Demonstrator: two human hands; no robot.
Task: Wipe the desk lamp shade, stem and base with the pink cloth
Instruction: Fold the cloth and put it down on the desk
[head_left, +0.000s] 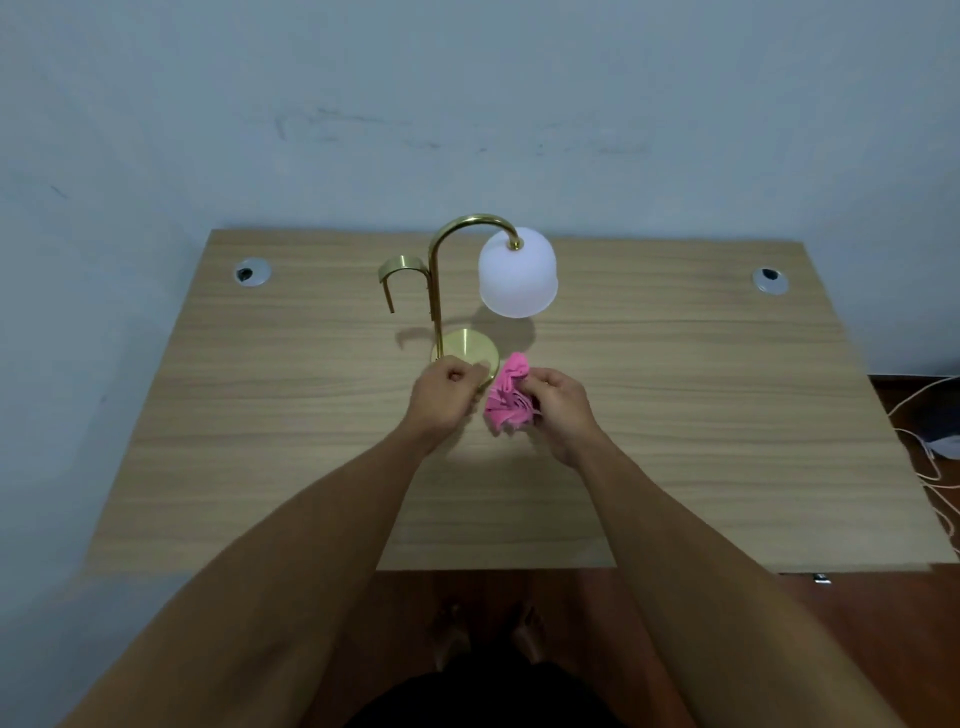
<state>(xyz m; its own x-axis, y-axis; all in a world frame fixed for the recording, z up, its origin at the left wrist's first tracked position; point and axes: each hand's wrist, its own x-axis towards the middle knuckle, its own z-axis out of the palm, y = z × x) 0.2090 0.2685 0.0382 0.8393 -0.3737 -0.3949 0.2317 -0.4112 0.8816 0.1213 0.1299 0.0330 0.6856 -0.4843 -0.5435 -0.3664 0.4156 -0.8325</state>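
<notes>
No readable text, labels, brands or numbers anywhere

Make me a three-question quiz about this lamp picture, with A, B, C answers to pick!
1. Where is the crumpled pink cloth?
A. beside the round gold lamp base
B. draped on the shade
C. on the floor

2. How many round silver cable holes are in the wooden desk?
A. one
B. two
C. four

3. Which of the hands holds the cloth?
A. left hand
B. right hand
C. neither

Answers:
1 A, it sits at the base's right edge.
2 B, one hole is far left, another far right.
3 B, its fingers pinch the cloth.
</notes>
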